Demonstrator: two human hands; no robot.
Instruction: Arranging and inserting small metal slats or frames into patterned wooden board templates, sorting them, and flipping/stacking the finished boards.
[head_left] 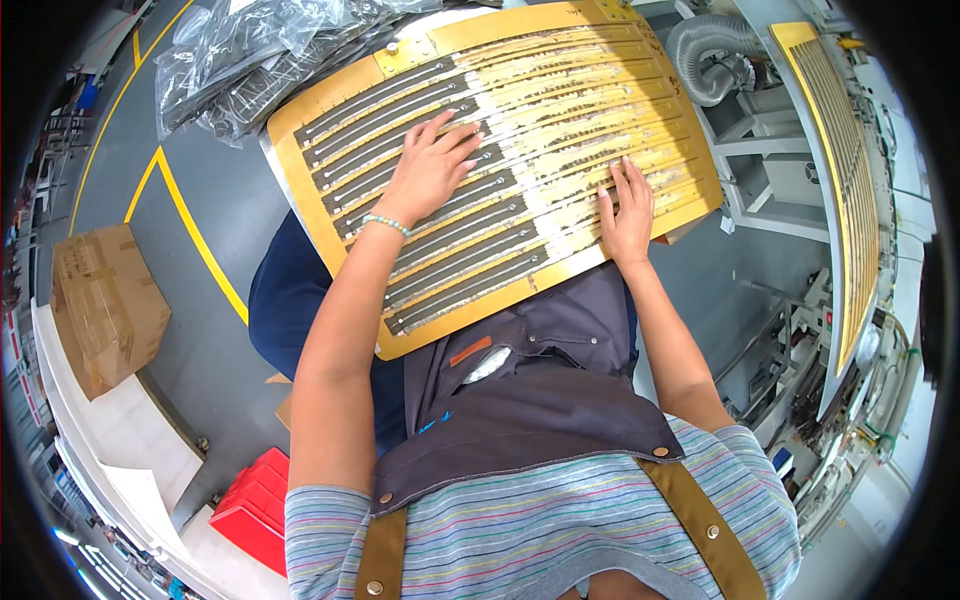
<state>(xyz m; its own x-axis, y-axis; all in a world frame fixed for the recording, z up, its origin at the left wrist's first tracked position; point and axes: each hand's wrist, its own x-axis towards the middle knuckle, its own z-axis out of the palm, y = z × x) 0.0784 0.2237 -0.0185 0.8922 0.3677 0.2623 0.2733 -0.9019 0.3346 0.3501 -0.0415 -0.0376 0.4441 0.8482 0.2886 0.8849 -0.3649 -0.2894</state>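
Observation:
A large yellow slotted board [470, 318] lies tilted in front of my apron. Several dark strips [465, 290], each with a thin pale line along it and looking like zippers, fill the slots on its left half. My left hand [432, 168] rests over the upper strips with its fingers stretched out. On the right half the slots [570, 90] hold no dark strips, and the surface there is patchy white and yellow. There my right hand [628, 212] lies near the board's lower right part, fingers extended. Neither hand appears to grip anything.
Clear plastic bags with dark contents [260, 65] lie beyond the board at the upper left. A cardboard box [108, 305] and a red bin [255, 510] stand at left. To the right are a ribbed hose [705, 60], a machine frame and another yellow slotted board [835, 190].

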